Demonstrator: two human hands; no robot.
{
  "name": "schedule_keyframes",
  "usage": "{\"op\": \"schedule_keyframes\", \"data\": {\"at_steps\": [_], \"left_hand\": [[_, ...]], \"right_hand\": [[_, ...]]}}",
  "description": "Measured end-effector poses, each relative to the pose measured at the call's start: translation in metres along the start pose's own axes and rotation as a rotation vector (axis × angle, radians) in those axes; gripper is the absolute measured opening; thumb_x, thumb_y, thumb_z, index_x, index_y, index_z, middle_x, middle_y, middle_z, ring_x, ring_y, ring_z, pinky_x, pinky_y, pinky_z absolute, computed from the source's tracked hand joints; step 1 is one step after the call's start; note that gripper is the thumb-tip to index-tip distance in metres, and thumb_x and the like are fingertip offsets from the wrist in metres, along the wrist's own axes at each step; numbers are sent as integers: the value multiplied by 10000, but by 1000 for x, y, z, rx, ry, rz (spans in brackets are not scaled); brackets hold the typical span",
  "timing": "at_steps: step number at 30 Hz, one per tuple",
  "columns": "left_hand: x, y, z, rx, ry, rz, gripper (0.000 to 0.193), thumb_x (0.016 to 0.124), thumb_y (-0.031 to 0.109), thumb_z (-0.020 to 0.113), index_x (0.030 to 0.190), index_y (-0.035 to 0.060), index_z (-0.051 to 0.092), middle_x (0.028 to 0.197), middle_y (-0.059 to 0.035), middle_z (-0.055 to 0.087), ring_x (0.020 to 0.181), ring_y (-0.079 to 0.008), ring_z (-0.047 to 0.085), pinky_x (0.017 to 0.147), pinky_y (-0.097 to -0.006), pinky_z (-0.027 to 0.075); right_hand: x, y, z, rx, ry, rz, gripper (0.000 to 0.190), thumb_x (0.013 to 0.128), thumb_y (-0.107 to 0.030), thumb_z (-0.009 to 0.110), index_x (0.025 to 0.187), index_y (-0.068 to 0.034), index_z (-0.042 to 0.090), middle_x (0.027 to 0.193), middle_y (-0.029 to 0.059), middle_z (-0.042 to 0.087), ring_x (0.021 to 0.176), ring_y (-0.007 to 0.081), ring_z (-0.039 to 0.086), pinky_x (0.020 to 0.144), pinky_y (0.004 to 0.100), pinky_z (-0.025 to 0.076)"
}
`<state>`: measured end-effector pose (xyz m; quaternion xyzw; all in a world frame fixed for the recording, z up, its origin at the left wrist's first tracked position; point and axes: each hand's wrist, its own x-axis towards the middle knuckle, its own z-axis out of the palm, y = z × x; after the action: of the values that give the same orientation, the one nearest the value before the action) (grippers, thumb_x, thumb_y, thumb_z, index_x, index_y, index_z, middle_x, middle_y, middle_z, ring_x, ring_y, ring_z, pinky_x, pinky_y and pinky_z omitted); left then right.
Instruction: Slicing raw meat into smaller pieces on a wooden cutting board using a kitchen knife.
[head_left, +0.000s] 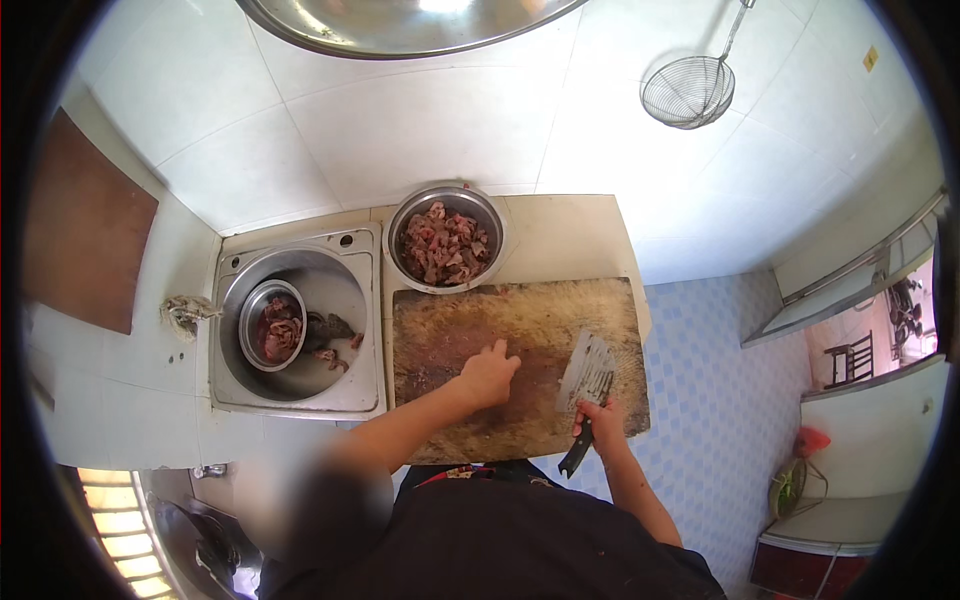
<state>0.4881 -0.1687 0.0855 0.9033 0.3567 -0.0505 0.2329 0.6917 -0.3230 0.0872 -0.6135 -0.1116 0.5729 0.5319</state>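
In my right hand (602, 421) is a cleaver (587, 369) with a dark handle, its broad blade smeared with residue over the right part of the wooden cutting board (517, 304). My left hand (489, 374) is over the middle of the board, fingers apart, with nothing seen in it; whether it touches the wood I cannot tell. Reddish stains mark the worn board. Behind it, a steel bowl (394, 259) holds many pieces of raw meat (445, 246). A smaller steel bowl (244, 330) with more raw meat (283, 335) stands in the sink.
The steel sink (352, 386) left of the board also holds dark scraps (328, 328) and meat bits (331, 360). A wire skimmer (688, 91) and a large steel pan or lid (405, 30) are at the wall. Blue tiled floor (705, 375) lies to the right.
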Motion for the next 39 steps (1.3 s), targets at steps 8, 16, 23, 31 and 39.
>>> {"op": "schedule_keyframes", "data": {"at_steps": [8,16,23,31,39], "left_hand": [[31,-49,-43,-746,103,-276,108,702,103,643,803,65,650,846,-139,644,781,-229,643,682,-370,511],[50,-117,-128,-536,1033,-62,508,649,214,707,1112,32,605,1118,-170,612,1083,-341,561,978,-406,429],[-53,-214,-75,-672,1086,-274,303,797,53,624,1099,59,635,977,-91,662,882,-186,645,765,-290,516],[-186,-432,21,-732,936,-1083,233,794,105,658,1025,76,670,882,-127,686,828,-272,651,751,-357,516],[-200,-483,16,-396,623,-1098,437,716,77,651,1150,104,608,1301,-165,477,1215,-366,472,1004,-412,422]], "right_hand": [[5,29,17,-21,-30,-68,68,812,-35,625,830,-8,565,587,79,555,409,208,540,390,335,471],[-2,37,26,20,69,-91,59,803,-82,590,812,-47,543,554,51,500,381,203,486,367,322,429],[5,52,44,167,59,10,123,796,-64,576,871,-59,479,564,62,464,403,196,455,362,344,417],[13,54,47,-5,188,-11,114,810,-132,551,739,-70,485,517,44,461,351,198,469,332,362,413],[3,47,65,-79,234,-75,137,815,-174,564,736,-78,507,522,23,466,363,164,479,345,331,435]]}}
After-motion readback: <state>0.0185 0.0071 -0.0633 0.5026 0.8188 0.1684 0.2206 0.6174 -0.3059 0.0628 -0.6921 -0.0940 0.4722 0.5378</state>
